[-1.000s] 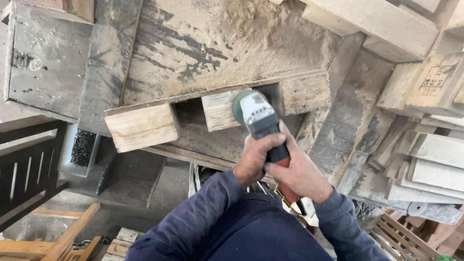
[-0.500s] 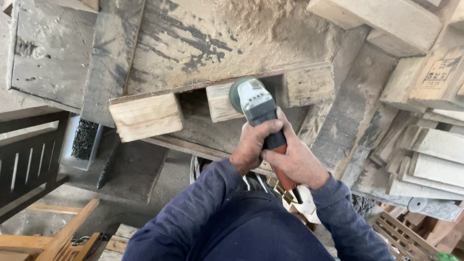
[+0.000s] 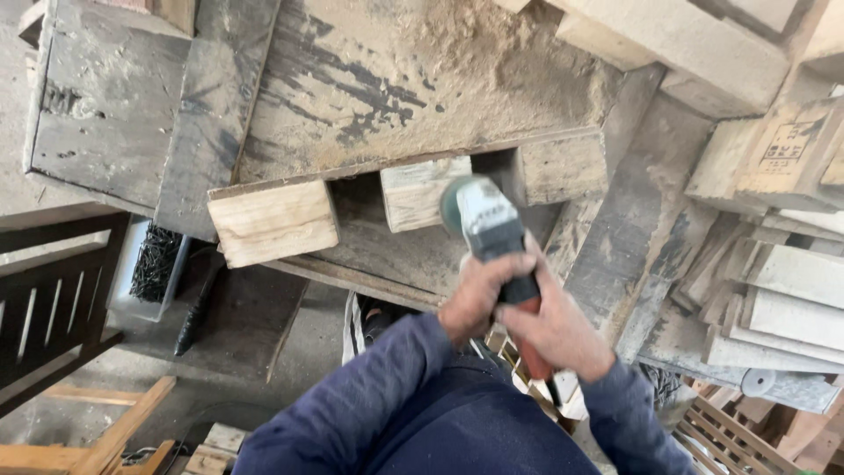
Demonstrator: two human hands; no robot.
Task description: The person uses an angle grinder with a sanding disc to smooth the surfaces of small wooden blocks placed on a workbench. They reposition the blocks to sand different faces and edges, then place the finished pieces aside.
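Note:
Both my hands grip an angle grinder [image 3: 483, 230] with a green head and a red rear handle. My left hand [image 3: 476, 295] wraps the dark body near the head. Lower down, my right hand [image 3: 554, 330] holds the red handle. The grinder's head sits just in front of a wooden pallet [image 3: 396, 97], close to its middle block [image 3: 420, 192]. A left block [image 3: 272, 222] and a right block [image 3: 563, 165] flank it. Sawdust covers the pallet's top boards. My dark blue sleeves fill the bottom of the view.
A heap of cut wood pieces [image 3: 782, 290] lies at the right. A clear tub of dark screws [image 3: 154, 264] stands at the left, beside dark slatted frames [image 3: 44, 299]. Pale wooden frames [image 3: 97, 440] sit at the bottom left. More blocks [image 3: 703, 44] lie at the top right.
The view has shifted a little. The grinder's head has moved slightly right along the pallet's front, from over the middle block toward the gap beside it. Both hands keep their grip.

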